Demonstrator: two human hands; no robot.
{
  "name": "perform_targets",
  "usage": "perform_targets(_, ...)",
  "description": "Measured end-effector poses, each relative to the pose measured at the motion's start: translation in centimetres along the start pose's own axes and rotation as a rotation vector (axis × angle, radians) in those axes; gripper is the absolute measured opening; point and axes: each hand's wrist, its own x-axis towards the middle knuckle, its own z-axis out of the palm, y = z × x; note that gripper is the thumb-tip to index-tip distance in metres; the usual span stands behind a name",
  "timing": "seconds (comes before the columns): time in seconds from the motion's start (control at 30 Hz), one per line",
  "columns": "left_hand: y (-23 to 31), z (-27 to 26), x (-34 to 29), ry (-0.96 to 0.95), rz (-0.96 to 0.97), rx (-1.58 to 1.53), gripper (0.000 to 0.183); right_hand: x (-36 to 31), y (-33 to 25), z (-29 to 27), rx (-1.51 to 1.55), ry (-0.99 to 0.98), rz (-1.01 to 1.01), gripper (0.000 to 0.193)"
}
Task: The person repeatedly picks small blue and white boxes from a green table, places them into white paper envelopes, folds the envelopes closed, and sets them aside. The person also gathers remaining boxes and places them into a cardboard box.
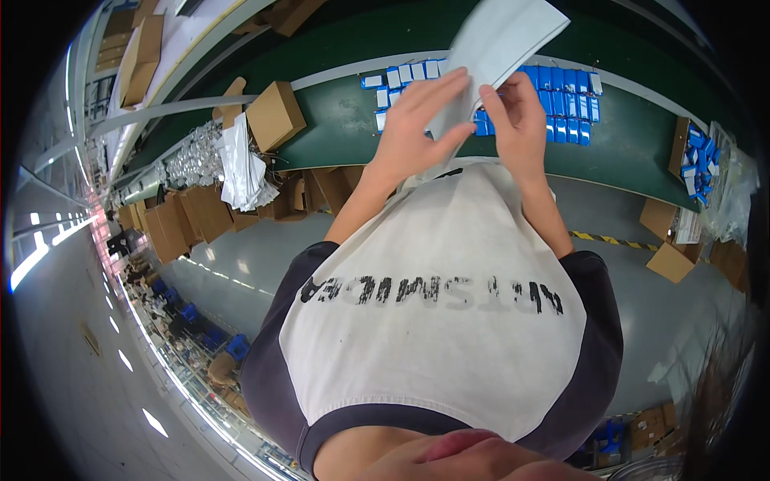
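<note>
A folded white sheet (pixel 504 40), possibly a stack of paper or flat bags, is raised over the green bench. My right hand (pixel 520 124) pinches its near right edge between thumb and fingers. My left hand (pixel 421 120) lies against its left side, fingers stretched out and thumb apart. Part of the sheet hangs down between my hands toward my chest. Behind it, blue-and-white battery-like packs (pixel 571 104) stand in rows on the bench, partly hidden by the sheet and my hands.
At the left of the bench (pixel 333 120) are an open cardboard box (pixel 275 116), white bags (pixel 241 168) and a silvery heap (pixel 194 156). A box of loose blue packs (pixel 699 164) and clear plastic (pixel 734 188) lie at the right end. Cartons (pixel 674 240) stand below.
</note>
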Motion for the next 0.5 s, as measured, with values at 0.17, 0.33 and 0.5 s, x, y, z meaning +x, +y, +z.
perform_targets(0.17, -2.1, 0.7, 0.3, 0.201, -0.395, -0.211, 0.054, 0.0, 0.1, -2.1, 0.155, -0.003, 0.055, 0.014)
perform_targets(0.33, -1.6, 0.6, 0.7, 0.098, -0.586, -0.568, 0.049, 0.0, 0.7, -3.0, 0.128, 0.045, 0.131, 0.015)
perform_targets(0.5, -1.3, 0.5, 0.0, 0.286, -0.565, -0.711, 0.041, 0.2, 1.0, -2.7, 0.170, 0.110, 0.164, 0.016)
